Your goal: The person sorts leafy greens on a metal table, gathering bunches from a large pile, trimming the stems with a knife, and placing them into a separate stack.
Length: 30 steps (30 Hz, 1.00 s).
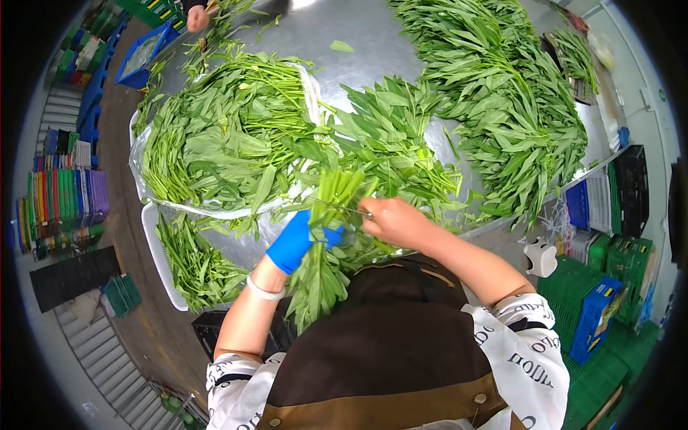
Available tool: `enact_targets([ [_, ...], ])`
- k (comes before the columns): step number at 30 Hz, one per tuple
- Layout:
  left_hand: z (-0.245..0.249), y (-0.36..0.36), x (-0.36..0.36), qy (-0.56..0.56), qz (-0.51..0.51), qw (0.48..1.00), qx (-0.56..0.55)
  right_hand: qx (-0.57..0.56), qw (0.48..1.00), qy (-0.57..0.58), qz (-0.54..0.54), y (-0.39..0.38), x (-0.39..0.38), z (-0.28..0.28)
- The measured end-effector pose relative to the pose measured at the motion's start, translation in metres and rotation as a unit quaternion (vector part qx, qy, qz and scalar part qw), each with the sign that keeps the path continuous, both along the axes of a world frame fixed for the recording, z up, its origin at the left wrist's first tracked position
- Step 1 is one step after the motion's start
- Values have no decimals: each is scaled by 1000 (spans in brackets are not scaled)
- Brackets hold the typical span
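Note:
My left hand (292, 242), in a blue glove, is closed around a bunch of leafy greens (315, 283), its cut stems pointing away from me and its leaves hanging toward my apron. My bare right hand (390, 221) grips a thin metal blade (335, 206) that lies across the stems just above the glove. Beyond the bunch, loose greens (394, 129) are spread on the metal table (373, 61). A large heap of greens (229, 136) rests on a clear plastic sheet at the left.
Long stacked greens (502, 93) cover the table's right side. A white tub (159, 247) with greens stands at the near left. Another person's hand (197, 18) shows at the far left, near a blue crate (143, 56). Green crates (573, 301) are stacked at the right.

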State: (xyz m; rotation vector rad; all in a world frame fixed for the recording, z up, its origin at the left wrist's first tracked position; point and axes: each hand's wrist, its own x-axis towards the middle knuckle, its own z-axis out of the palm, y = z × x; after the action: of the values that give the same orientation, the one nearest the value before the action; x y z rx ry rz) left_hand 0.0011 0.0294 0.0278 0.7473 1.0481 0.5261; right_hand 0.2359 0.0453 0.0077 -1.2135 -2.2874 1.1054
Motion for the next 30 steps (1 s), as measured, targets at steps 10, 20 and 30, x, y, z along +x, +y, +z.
enact_targets([
  [10, 25, 13, -75, 7, 332, 922, 202, -111, 957, -121, -239, -23, 133, -3],
  [20, 20, 10, 11, -90, 296, 927, 212, -11, 992, 53, -113, 39, 100, 62],
  [30, -12, 1, 22, -207, 462, 846, 167, -312, 920, 215, 105, -30, -5, 6],
])
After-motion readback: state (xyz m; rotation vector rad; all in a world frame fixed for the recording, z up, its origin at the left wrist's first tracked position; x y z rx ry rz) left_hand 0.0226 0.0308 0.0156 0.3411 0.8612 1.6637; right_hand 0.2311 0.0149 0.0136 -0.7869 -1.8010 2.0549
